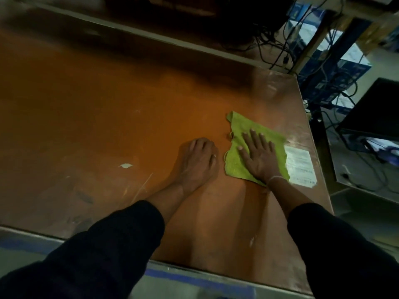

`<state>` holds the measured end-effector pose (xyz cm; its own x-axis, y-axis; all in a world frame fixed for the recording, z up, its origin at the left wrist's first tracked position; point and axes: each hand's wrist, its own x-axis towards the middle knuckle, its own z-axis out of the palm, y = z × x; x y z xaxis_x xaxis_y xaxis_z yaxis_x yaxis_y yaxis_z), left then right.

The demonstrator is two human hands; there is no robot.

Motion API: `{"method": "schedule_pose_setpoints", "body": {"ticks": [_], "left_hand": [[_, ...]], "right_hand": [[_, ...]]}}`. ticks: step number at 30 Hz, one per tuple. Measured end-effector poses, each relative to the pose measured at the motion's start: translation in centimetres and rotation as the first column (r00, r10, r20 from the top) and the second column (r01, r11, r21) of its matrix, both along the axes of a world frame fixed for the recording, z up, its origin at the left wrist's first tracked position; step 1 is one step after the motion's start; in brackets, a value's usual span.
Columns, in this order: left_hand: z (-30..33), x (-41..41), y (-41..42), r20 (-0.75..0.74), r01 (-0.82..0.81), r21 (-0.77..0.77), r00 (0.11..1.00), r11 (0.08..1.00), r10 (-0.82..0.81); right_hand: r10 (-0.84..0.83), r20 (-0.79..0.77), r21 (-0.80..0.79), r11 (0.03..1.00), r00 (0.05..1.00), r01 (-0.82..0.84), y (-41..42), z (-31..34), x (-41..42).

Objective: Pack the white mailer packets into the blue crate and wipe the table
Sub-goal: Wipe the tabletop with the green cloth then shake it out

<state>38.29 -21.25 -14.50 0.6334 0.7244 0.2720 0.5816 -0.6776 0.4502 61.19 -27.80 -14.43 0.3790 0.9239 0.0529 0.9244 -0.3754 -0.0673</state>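
A green cloth (241, 130) lies flat on the brown table (90, 108) near its right edge. My right hand (259, 156) presses on the cloth with straight, spread fingers. My left hand (194, 162) rests on the bare tabletop just left of the cloth, its fingers bent down at the tips and holding nothing. No white mailer packets and no blue crate are in view.
A white paper label (300, 167) is stuck to the table beside the cloth, at the right edge. Beyond that edge are cables (280, 46), blue boxes (323, 67) and a dark box (373, 108) on the floor. A small white chip (126, 165) marks the tabletop.
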Motion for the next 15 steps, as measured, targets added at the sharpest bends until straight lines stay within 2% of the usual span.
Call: {"method": "schedule_pose_setpoints", "body": {"ticks": [3, 4, 7, 8, 9, 12, 13, 15], "left_hand": [[-0.4, -1.9, 1.2, -0.032, 0.043, 0.017, 0.999, 0.999, -0.043], [-0.4, -2.8, 1.8, -0.052, 0.055, 0.029, 0.997, 0.998, -0.053], [0.0, -5.3, 3.5, -0.11, 0.08, 0.074, 0.991, 0.994, -0.072], [0.2, -6.2, 4.0, -0.131, 0.087, 0.09, 0.989, 0.992, -0.075], [0.3, -7.1, 4.5, -0.15, 0.089, 0.1, 0.986, 0.991, -0.073], [0.5, -9.4, 6.1, -0.199, 0.076, 0.125, 0.979, 0.989, -0.05], [0.4, -10.0, 6.8, -0.212, 0.074, 0.133, 0.976, 0.988, -0.045], [0.3, -11.2, 8.1, -0.229, 0.078, 0.128, 0.972, 0.989, -0.048]], "right_hand": [[-0.306, -0.061, -0.024, 0.952, 0.95, 0.305, -0.9, 0.0, -1.5], [-0.322, -0.066, -0.033, 0.947, 0.945, 0.32, -1.0, 0.1, -2.7], [-0.046, -0.013, -0.016, 0.999, 0.999, 0.046, -2.6, -0.1, -5.9], [-0.006, -0.016, -0.016, 1.0, 1.0, 0.005, -3.5, 0.0, -6.3], [-0.038, -0.019, -0.018, 0.999, 0.999, 0.037, -4.3, 0.1, -6.5], [-0.307, -0.061, -0.022, 0.952, 0.95, 0.307, -5.8, 0.3, -8.9], [-0.29, -0.051, -0.02, 0.957, 0.956, 0.289, -6.2, 0.3, -10.7], [-0.079, -0.02, -0.002, 0.997, 0.997, 0.079, -7.3, 0.3, -14.2]]}}
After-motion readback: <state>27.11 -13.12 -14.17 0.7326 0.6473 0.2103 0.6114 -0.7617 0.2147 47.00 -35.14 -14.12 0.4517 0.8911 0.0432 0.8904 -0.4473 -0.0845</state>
